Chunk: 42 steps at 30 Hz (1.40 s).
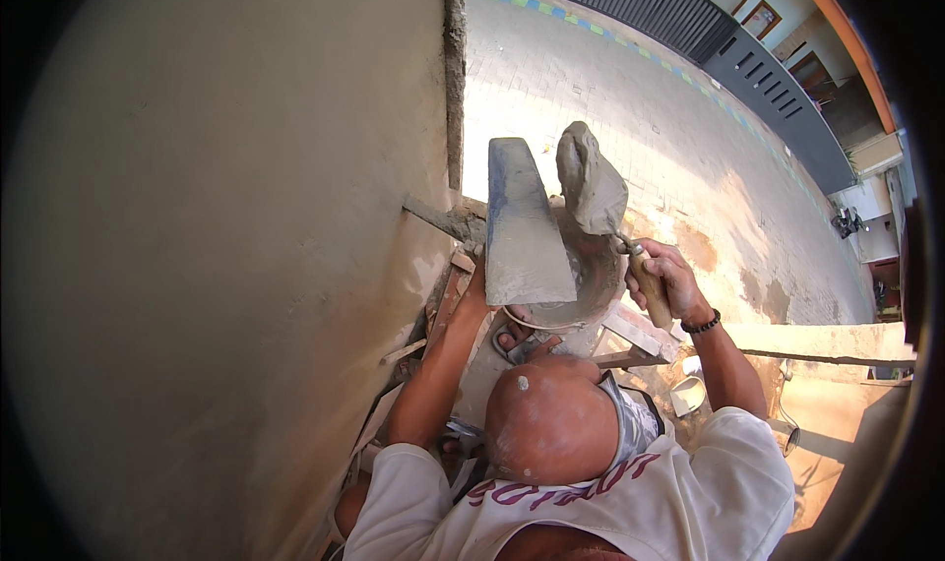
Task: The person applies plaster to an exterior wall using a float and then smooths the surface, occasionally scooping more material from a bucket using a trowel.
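Observation:
My right hand [667, 281] is wrapped round the wooden handle of a trowel [650, 290]. A thick lump of wet grey mortar [591, 182] covers the trowel's blade. On the left, my left hand [481, 287] holds up a long, tapering plastering float [527, 236] from beneath; its fingers are hidden by the board. Wet grey mortar smears the float's upper face, and a bluish strip shows along its left edge. Trowel and float are held side by side, apart, above a round mortar tub [566, 317]. Grey mortar lies inside the tub.
A tall plastered wall [226, 266] fills the left, its rough edge [454, 79] running upward. Below are wooden pieces [635, 333], a pale container [687, 396] and my bent knee [551, 413]. Paved ground [610, 79] lies beyond, up to a dark gate [640, 10].

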Tool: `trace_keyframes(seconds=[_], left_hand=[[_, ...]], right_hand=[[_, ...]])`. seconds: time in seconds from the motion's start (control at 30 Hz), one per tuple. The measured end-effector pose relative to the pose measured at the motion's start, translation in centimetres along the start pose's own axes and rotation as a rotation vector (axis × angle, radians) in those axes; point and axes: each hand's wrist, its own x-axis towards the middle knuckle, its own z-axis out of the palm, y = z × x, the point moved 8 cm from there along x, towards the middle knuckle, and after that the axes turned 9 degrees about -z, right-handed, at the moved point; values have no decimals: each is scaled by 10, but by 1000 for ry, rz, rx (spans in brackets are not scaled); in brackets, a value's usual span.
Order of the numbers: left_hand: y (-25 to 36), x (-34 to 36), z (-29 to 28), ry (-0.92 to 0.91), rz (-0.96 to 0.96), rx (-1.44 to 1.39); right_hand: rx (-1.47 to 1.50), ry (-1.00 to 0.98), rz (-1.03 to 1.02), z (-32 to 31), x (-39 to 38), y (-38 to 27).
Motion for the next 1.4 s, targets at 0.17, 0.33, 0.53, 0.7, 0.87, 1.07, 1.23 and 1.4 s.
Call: trace_keyframes(seconds=[0.17, 0.33, 0.53, 0.7, 0.87, 1.07, 1.23, 1.4], left_hand=[[5, 2, 23, -288, -108, 67], [13, -8, 28, -310, -94, 83], [41, -32, 54, -375, -7, 118], [54, -48, 74, -404, 34, 142], [67, -59, 87, -413, 81, 178], [101, -78, 124, -463, 174, 279], [111, -98, 152, -480, 209, 334], [109, -84, 153, -397, 201, 332]], right_hand=[[-434, 78, -487, -6, 34, -29], [-784, 122, -855, 19, 52, -45], [-820, 144, -1089, 34, 62, -44], [-864, 175, -1102, 24, 49, -51], [-886, 221, -1025, 4, 36, -45], [-1021, 126, -580, -38, -27, 9], [-1161, -112, -219, -35, -33, 46], [-1477, -131, -491, 11, -1, 5]])
